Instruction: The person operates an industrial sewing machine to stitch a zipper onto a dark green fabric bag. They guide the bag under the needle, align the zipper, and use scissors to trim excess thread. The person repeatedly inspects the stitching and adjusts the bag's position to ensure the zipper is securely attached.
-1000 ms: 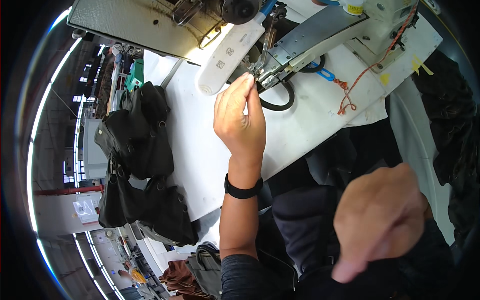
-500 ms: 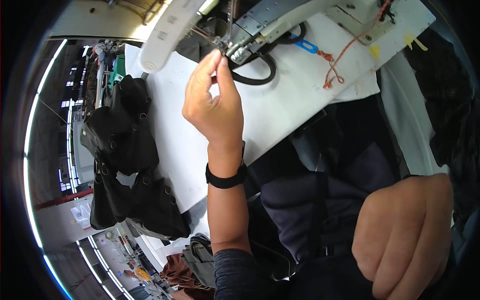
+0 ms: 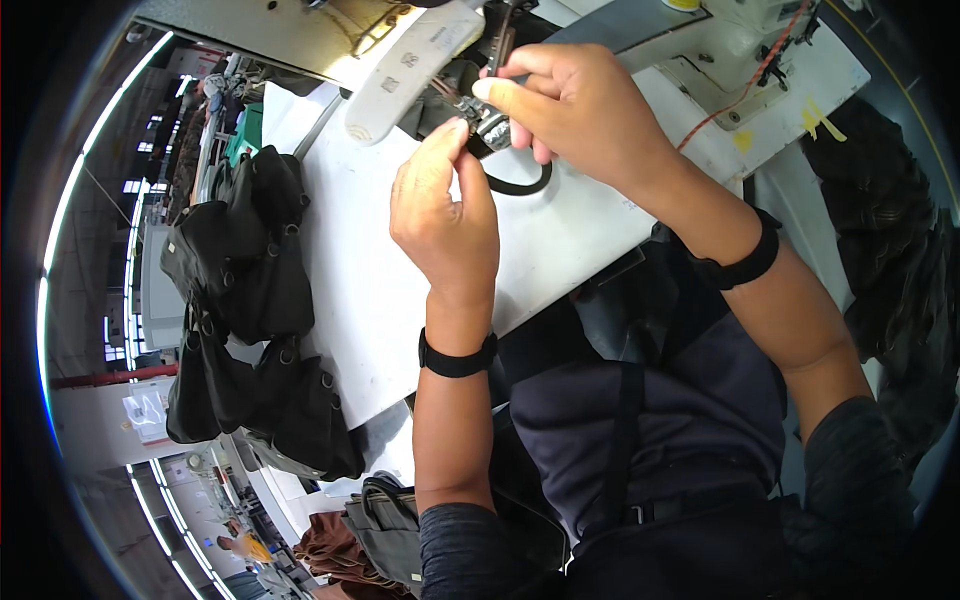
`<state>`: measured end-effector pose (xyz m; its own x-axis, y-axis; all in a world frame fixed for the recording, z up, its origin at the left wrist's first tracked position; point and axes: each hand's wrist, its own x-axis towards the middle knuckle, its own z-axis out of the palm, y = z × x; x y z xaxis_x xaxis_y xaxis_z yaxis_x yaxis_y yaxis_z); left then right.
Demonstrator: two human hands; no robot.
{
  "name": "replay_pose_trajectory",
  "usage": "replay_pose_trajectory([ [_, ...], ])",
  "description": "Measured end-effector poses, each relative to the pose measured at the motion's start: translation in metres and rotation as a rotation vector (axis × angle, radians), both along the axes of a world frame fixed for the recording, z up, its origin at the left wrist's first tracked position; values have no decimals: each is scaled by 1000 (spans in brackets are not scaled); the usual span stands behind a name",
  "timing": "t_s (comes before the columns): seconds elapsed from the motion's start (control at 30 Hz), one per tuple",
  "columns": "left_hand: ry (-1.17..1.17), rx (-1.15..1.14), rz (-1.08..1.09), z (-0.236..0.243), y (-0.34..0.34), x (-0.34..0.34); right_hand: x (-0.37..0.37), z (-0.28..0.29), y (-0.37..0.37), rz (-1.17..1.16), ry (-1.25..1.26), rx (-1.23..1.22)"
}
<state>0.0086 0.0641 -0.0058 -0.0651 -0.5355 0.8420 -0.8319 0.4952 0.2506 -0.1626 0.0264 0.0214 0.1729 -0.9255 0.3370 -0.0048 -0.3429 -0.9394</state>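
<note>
Both of my hands are at the needle area of a sewing machine (image 3: 415,70). My left hand (image 3: 445,205) has its thumb and forefinger pinched together just below the metal presser foot (image 3: 468,108). Whatever lies in that pinch is too small to make out. My right hand (image 3: 590,115) reaches in from the right, fingers bent in beside the needle bar (image 3: 500,45). Its thumb and fingers are closed, and what they grip is hidden. A black cord-like strap (image 3: 525,187) curves out from under the machine between my hands and lies on the white table (image 3: 370,260).
Black bags (image 3: 245,270) with metal rings hang over the table's left edge. Below them are a dark green bag (image 3: 385,525) and brown material (image 3: 325,545). Dark fabric (image 3: 880,220) is heaped at the right. An orange cord (image 3: 715,110) runs across the machine bed. Another person (image 3: 245,545) is far off, lower left.
My right hand has gone from near my body at the lower right up to the needle area. The left hand stays pinched by the presser foot. The blue tag is no longer visible.
</note>
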Motion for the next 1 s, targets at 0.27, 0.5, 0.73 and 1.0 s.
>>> replay_pose_trajectory([
  [0.27,-6,-4,-34,3,0,1,3,3,-4,44,-104,66],
  [0.5,-21,-3,-60,4,-1,4,2,-1,-7,55,-89,61],
  [0.73,-146,49,-121,4,0,20,3,4,-3,37,-83,62],
  [1.0,-693,203,-114,28,-30,63,-8,0,-13,214,-207,119],
])
